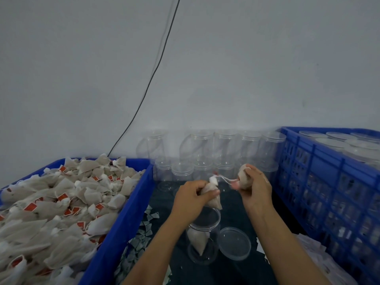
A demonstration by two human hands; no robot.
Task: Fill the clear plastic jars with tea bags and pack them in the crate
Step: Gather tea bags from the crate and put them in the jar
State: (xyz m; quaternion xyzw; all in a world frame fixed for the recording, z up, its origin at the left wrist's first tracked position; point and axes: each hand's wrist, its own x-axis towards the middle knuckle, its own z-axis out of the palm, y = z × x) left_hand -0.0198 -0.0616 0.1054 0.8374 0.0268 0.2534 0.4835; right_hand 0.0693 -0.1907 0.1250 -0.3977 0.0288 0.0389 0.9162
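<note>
Jar [202, 239] uncapped, one tea bag [197, 242] inside

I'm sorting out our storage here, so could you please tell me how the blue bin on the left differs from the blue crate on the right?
The blue bin has solid walls; the blue crate has latticed walls. The bin is heaped with loose tea bags; the crate holds lidded clear jars. The crate's rim stands higher in the head view than the bin's. Both are blue plastic, and they flank the dark work surface.
</note>
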